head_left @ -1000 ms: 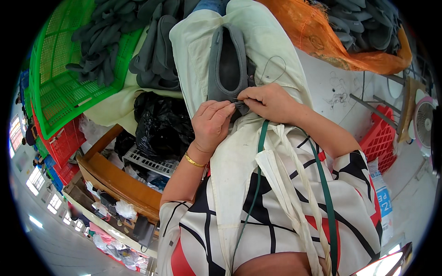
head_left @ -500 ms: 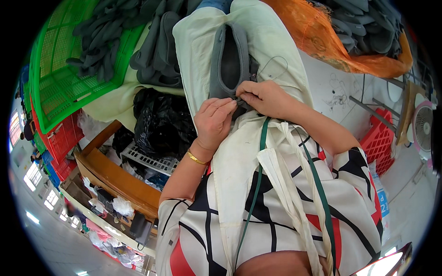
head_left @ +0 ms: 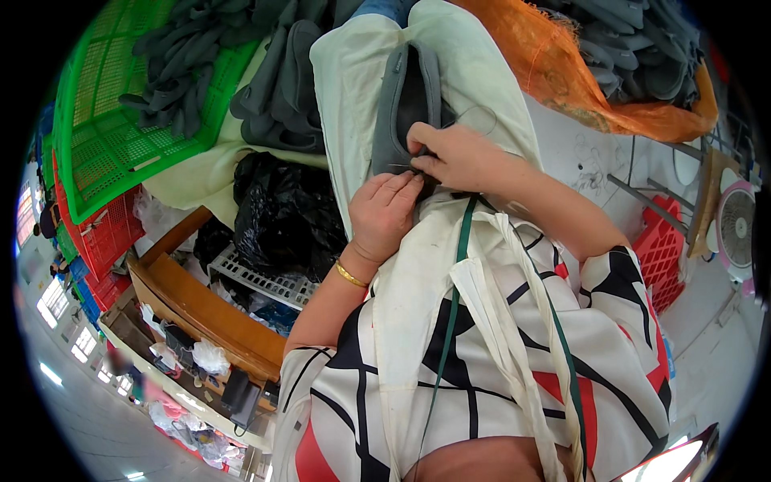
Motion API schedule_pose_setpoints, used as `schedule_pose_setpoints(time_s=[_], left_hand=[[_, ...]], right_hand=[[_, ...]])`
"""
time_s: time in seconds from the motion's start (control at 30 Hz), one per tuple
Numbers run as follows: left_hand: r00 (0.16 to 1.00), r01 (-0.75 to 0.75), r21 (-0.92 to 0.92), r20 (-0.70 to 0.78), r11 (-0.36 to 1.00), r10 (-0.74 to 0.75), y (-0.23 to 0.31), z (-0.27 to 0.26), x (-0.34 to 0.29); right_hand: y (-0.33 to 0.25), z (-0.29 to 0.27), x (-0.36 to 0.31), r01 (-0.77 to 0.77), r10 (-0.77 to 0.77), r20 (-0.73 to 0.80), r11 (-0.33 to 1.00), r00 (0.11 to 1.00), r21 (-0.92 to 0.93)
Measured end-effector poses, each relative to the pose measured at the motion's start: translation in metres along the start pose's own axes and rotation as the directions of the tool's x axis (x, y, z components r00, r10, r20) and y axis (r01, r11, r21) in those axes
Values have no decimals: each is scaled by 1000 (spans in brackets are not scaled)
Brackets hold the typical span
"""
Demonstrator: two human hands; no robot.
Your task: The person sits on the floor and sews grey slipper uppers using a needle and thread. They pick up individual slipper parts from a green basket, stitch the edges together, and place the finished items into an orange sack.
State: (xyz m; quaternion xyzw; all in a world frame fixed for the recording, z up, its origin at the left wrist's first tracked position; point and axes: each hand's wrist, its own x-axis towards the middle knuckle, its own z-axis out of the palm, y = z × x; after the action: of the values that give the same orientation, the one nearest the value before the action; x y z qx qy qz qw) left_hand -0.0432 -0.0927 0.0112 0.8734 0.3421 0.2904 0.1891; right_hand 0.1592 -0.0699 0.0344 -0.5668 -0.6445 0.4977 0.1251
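Observation:
A grey felt slipper (head_left: 389, 112) lies lengthwise on the pale cloth over my lap, its opening facing up. My left hand (head_left: 381, 210) is closed on the slipper's near end, thumb and fingers pinched together there. My right hand (head_left: 466, 157) is bent over the same end, its fingertips pinched close to the left ones. A thin, light sliver that looks like a needle (head_left: 399, 165) shows at the right fingertips. A fine loop of thread (head_left: 484, 112) curves over the cloth to the right of the slipper. The pinched edge itself is mostly hidden by my fingers.
Several grey slippers (head_left: 281, 88) are piled at my left, beside a green plastic basket (head_left: 96, 145) holding more grey pieces. An orange sack (head_left: 554, 72) of grey pieces stands at the right. A black plastic bag (head_left: 281, 209), wooden bench (head_left: 209, 297) and fan (head_left: 735, 217) are nearby.
My right hand has shifted up over the slipper's opening, its fingers lifting a little from the left ones. The needle-like sliver now shows. My left hand keeps its pinch.

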Motion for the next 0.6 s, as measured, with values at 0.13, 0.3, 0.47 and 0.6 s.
schedule_pose_setpoints(time_s=[0.13,0.3,0.47,0.6], left_hand=[[999,-43,55,-3,998,43,2,-4,2],[996,-88,99,-7,991,89,5,-8,4],[994,-106,88,-9,990,107,3,-5,3],[995,-91,107,-17,990,94,2,-2,1]], right_hand=[[-10,-12,4,199,-234,-116,946,965,-256],[-9,-2,15,181,-169,69,956,983,-230],[-5,0,15,150,-126,125,965,984,-215],[1,21,26,290,-251,-223,943,942,162]])
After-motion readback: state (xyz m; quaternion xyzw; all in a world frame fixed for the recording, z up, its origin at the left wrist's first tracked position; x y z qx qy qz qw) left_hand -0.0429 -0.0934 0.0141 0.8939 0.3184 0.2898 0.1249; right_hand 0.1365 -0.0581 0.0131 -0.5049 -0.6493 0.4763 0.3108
